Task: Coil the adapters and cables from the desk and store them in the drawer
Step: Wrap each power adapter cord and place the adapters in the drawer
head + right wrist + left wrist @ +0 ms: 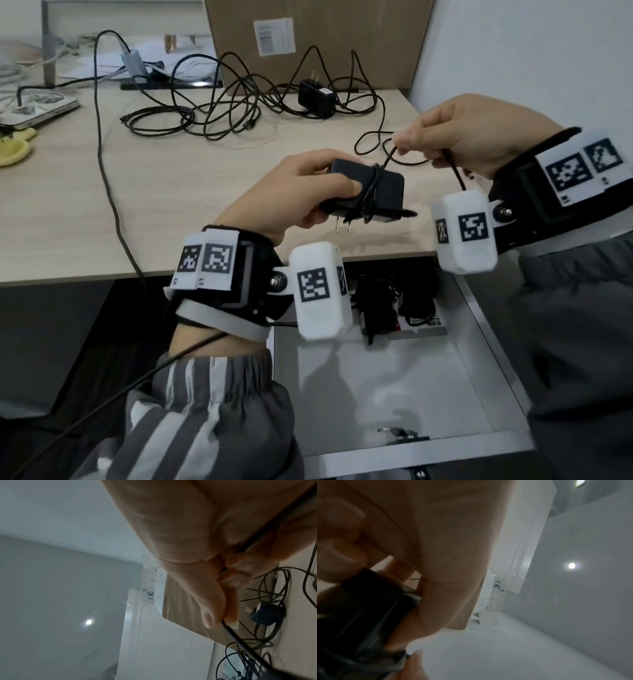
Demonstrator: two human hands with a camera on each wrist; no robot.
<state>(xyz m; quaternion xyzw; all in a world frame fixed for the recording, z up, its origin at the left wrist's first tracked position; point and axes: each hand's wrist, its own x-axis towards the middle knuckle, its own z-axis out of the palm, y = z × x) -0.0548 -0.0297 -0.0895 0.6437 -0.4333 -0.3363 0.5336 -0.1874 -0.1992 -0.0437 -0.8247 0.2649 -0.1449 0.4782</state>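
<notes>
Left hand (pixel 284 198) has its grip wrapped around a black power adapter (pixel 368 190) with a few turns of its cable (pixel 388 161) on it already, prongs pointing down, and the right hand (pixel 459 137) pinches the loose cable just beside it. Both hover above the open drawer (pixel 387 383). Slack tension could let those wraps spring off, I reckon. Behind, the pale wood bench (pixel 171 192) has a tangle of cables (pixel 219 106), another adapter (pixel 315 97) and a cardboard box (pixel 318 41) against a white wall.
</notes>
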